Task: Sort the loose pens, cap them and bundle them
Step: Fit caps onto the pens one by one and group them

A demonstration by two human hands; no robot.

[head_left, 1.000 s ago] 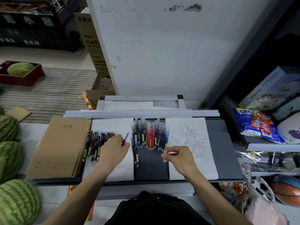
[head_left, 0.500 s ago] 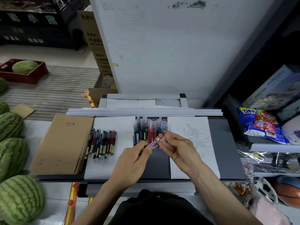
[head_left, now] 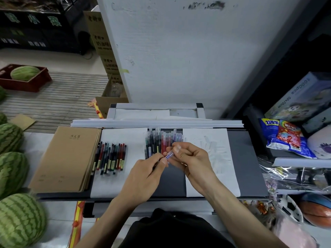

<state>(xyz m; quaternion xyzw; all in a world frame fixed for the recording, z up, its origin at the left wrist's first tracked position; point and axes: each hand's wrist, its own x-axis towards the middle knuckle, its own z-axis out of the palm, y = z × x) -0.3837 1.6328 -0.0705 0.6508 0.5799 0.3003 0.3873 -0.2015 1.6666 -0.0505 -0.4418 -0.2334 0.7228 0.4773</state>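
Note:
Over the middle of the dark work surface, my left hand pinches the lower end of a purple pen. My right hand pinches a clear cap at the pen's upper end. Behind my hands lies a row of capped pens, green, dark, red and purple. On the white sheet to the left lies a second row of dark and red pens. Several clear caps are spread on the right white sheet.
A stack of brown notebooks lies at the left of the surface. Watermelons stand along the left edge. A white board rises behind. Snack bags, boxes and balls crowd the shelves at right.
My left hand carried the purple pen from the left sheet to the centre. My right hand lifted a cap off the right sheet and met the pen's tip.

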